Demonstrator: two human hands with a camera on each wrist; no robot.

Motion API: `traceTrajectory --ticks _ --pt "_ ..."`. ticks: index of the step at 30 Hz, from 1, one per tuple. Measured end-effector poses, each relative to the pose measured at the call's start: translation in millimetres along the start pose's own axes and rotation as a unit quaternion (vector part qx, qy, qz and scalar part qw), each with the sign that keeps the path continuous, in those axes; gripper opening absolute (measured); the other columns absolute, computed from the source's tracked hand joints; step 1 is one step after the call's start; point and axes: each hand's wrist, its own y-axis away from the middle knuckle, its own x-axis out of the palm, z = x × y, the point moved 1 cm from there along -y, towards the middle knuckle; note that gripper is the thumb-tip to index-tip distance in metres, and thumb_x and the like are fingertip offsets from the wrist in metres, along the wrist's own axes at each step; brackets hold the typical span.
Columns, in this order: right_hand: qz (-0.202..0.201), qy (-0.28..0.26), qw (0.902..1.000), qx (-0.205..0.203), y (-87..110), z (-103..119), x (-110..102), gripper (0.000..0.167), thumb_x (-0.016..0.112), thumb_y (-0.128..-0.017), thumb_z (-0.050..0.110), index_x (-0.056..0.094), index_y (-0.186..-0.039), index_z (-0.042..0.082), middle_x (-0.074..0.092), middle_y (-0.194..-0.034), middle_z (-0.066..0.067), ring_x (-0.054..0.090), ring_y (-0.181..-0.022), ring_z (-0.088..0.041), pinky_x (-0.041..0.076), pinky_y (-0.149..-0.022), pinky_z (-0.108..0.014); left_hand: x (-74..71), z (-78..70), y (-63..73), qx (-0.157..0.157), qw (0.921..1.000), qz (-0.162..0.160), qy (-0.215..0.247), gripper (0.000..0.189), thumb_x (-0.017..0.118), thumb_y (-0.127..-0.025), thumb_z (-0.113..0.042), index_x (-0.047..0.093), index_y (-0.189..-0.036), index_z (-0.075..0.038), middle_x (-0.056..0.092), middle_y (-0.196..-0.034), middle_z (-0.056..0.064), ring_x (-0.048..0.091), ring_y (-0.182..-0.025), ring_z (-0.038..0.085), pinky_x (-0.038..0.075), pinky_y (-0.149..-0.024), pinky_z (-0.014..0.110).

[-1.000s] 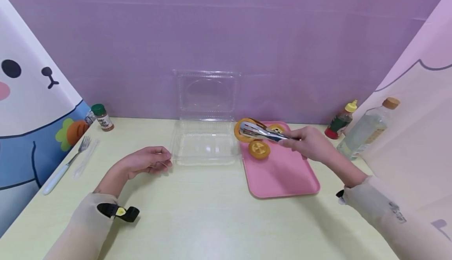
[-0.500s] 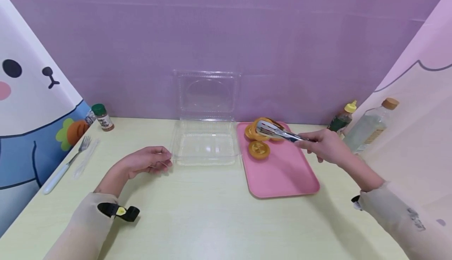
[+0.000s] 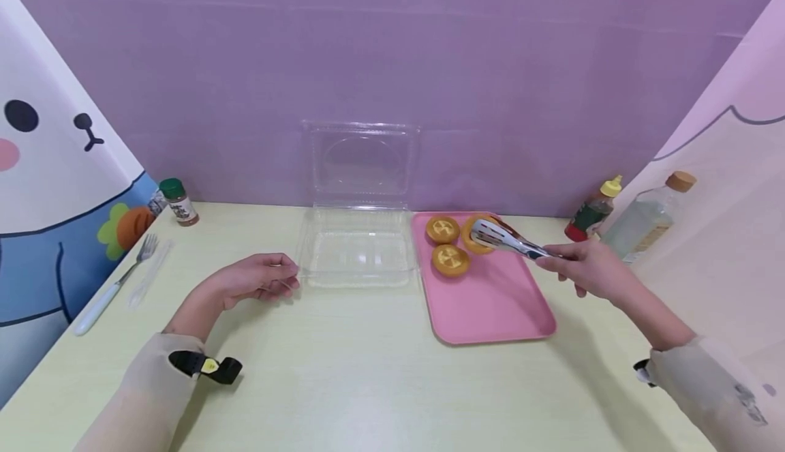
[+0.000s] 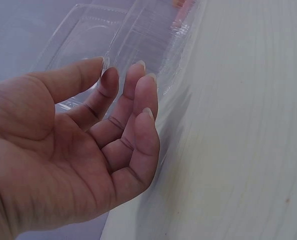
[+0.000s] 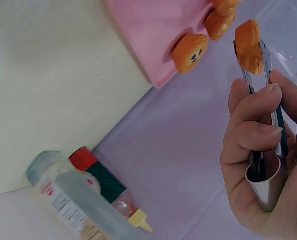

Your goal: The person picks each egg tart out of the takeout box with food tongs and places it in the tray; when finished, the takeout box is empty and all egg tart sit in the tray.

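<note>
My right hand grips metal tongs over the pink tray. Between the tong tips is a round orange-brown tart, raised off the tray in the right wrist view. Two similar tarts, one at the back and one nearer, lie on the tray's left part. A tart with a dark face-like mark shows on the tray in the right wrist view; the tongs and held tart hide it in the head view. My left hand pinches the left rim of the open clear plastic container, thumb against index finger.
A green-capped spice jar, a fork and a thin clear-wrapped item lie at the left. Behind my right hand stand a yellow-tipped sauce bottle and a large clear bottle. A purple backdrop rises behind the table.
My right hand has drawn the tongs and tart rightward, from beside the container to over the tray's back right, uncovering the back-left tart. The left hand stays at the container.
</note>
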Motion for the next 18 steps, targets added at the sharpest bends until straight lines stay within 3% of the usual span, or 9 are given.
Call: traceTrajectory --ticks 18 --pt "0.009 0.008 0.9999 0.004 5.1 -24.9 7.2 0.049 0.066 -0.097 0.036 0.065 -0.129 -0.001 0.06 -0.076 -0.006 0.051 -0.046 -0.016 0.041 -0.046 -0.029 -0.5 -0.7 0.2 -0.001 1.0 0.003 0.0 0.035 0.055 -0.103 -0.032 0.055 -0.117 0.0 0.067 -0.11 0.01 0.064 -0.095 0.019 0.052 -0.082 0.034"
